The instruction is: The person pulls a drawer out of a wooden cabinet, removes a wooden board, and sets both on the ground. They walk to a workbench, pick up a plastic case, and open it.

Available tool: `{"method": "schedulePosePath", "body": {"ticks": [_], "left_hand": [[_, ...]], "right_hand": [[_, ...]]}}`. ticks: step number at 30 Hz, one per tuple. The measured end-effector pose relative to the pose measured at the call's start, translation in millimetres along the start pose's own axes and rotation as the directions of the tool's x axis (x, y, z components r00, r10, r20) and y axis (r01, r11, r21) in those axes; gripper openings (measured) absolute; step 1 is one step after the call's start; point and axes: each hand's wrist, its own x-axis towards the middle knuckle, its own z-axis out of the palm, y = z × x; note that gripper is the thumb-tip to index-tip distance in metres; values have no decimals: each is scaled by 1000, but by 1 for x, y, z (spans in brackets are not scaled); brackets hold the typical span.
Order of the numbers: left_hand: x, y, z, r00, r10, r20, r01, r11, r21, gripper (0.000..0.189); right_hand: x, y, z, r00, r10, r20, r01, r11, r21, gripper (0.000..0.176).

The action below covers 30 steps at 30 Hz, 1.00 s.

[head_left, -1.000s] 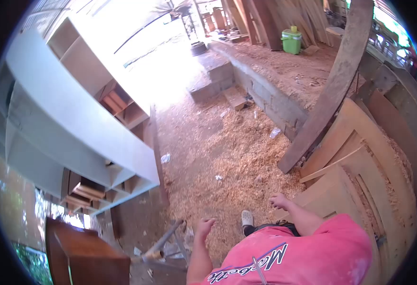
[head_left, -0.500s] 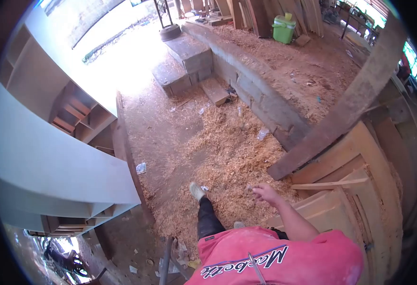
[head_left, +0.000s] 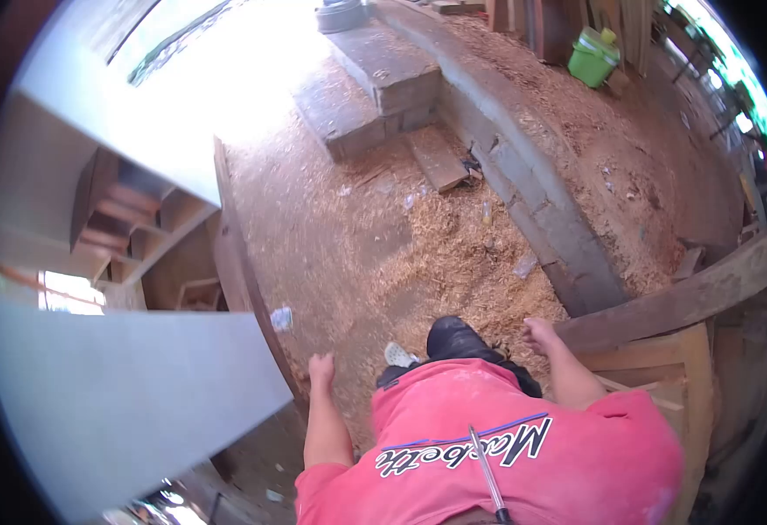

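My left hand (head_left: pixel 320 367) hangs in front of me with its fingers curled, beside the long wooden edge board (head_left: pixel 239 236) of a white cabinet; nothing sticks out of it. On the other side, my right hand (head_left: pixel 538 335) is closed near the end of a wooden plank (head_left: pixel 672 297). Whatever its fingers may hold is too small or hidden to make out. A pen (head_left: pixel 488 472) hangs at the neck of my pink shirt (head_left: pixel 541 472). One shoe (head_left: pixel 397 354) shows on the shavings-covered floor (head_left: pixel 453 262).
Concrete steps (head_left: pixel 405 83) and a low block wall (head_left: pixel 532 192) stand ahead, with a loose board (head_left: pixel 437 157) at their foot. A white cabinet panel (head_left: pixel 130 394) runs along the left. Wooden panels (head_left: pixel 690 359) lean at the right. A green bucket (head_left: pixel 593 58) sits beyond the wall.
My left hand has come into view. My right hand has moved right, toward the plank. The steps and wall look nearer, and a bent knee now shows in front of me.
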Motion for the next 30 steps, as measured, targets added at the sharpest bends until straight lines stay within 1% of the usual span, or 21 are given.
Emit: {"method": "schedulePosePath", "body": {"ticks": [2, 3, 4, 5, 6, 8, 10, 11, 12, 13, 15, 16, 18, 20, 21, 23, 25, 26, 28, 29, 30], "left_hand": [[70, 83, -14, 990, 139, 32, -140, 990, 9, 39], [98, 127, -16, 986, 159, 41, -160, 987, 21, 39], [122, 170, -16, 960, 279, 30, -280, 960, 8, 37], [146, 202, -12, 919, 394, 16, -394, 919, -3, 34], [176, 218, 2, 914, 404, 22, -405, 914, 15, 34], [245, 259, 36, 916, 396, 65, -377, 905, -198, 29], [273, 298, 54, 950, 201, 240, -122, 944, -307, 25], [287, 304, 64, 953, 78, 294, -6, 971, -241, 24], [291, 302, 72, 956, -58, 288, 145, 945, -292, 20], [321, 276, 82, 916, -134, 377, 160, 986, -39, 15], [334, 288, 75, 797, -431, 423, 419, 899, 125, 17], [342, 294, 71, 706, -563, 429, 524, 824, 217, 20], [371, 314, 59, 744, -400, 536, 554, 817, -159, 24], [392, 373, 46, 775, -383, 502, 547, 805, -229, 23], [401, 408, 38, 802, -375, 465, 538, 791, -290, 22], [449, 445, 51, 819, -389, 422, 525, 805, -276, 22], [500, 463, 59, 899, -215, 383, 252, 966, -50, 23], [521, 464, 56, 909, -166, 381, 161, 986, 44, 23], [567, 506, 64, 817, -345, 462, 413, 909, -50, 29], [603, 546, 66, 763, -396, 510, 506, 857, -92, 32], [632, 561, 67, 704, -460, 542, 616, 775, -142, 38]], "right_hand": [[38, 10, -29, 994, 76, 82, -61, 983, -173, 15], [29, 2, -18, 997, 49, -62, -62, 972, -227, 15], [16, -11, -3, 979, 19, -201, -77, 956, -284, 16], [32, -14, 1, 970, 98, -222, -155, 953, -260, 17], [50, -14, -1, 956, 179, -234, -234, 943, -235, 20], [105, -24, -6, 968, 197, -155, -230, 944, -236, 21], [163, -59, -6, 949, 243, -202, -278, 947, -164, 22], [189, -92, -3, 918, 296, -264, -331, 938, -100, 22], [194, -145, 25, 872, 145, -468, -182, 983, -36, 22], [196, -207, 53, 902, 126, -412, -126, 992, 27, 21], [251, -301, 79, 975, 73, -208, -30, 979, 201, 22], [272, -358, 107, 986, 32, -163, -3, 984, 180, 22], [302, -470, 176, 984, -176, -2, 176, 984, 29, 18], [285, -586, 251, 935, -331, 130, 339, 940, -48, 21], [330, -615, 285, 848, -488, 207, 522, 836, -168, 23], [300, -709, 345, 742, -625, 244, 667, 724, -175, 26], [313, -769, 385, 627, -712, 316, 770, 626, -119, 27], [330, -768, 399, 657, -687, 311, 745, 655, -127, 27], [360, -808, 405, 698, -665, 265, 712, 685, -155, 26], [390, -791, 400, 754, -640, 143, 656, 733, -178, 24], [393, -785, 384, 908, -412, 74, 412, 846, -340, 33]]}}
